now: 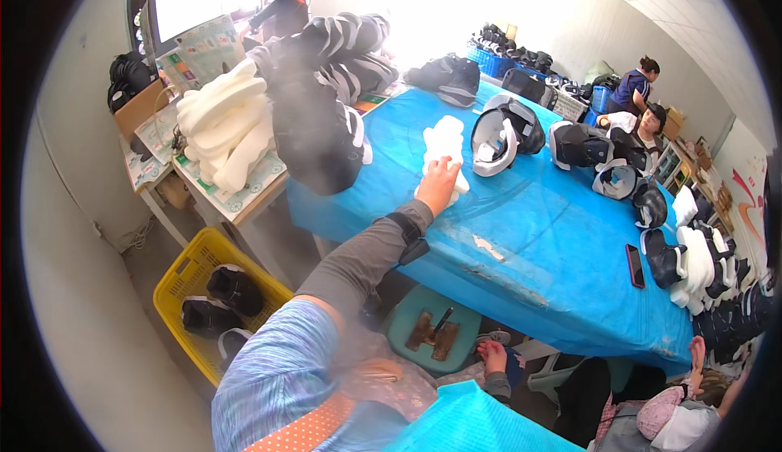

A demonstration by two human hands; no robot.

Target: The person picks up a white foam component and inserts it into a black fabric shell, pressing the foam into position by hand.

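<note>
My left hand (440, 185), its arm in a grey sleeve stretched across the table edge, has its fingers closed over lumpy white shoe liners (444, 136) lying on the blue cover. My right hand (492, 356) is low by my lap, beside a green stool; its fingers look curled, and what is in them, if anything, cannot be made out. Right of the liners stands a black and grey boot (507, 134) with its pale lining showing. On the left are dark shoes (318, 138), blurred, and a heap of white liners (228, 122) on a side table.
The blue-covered table (521, 232) carries more boots (580, 144) and a phone (634, 265). A yellow basket (183, 277) with several black shoes stands on the floor. The green stool (433, 322) is under the table edge. People sit at the lower right and far side; another stands at the back left.
</note>
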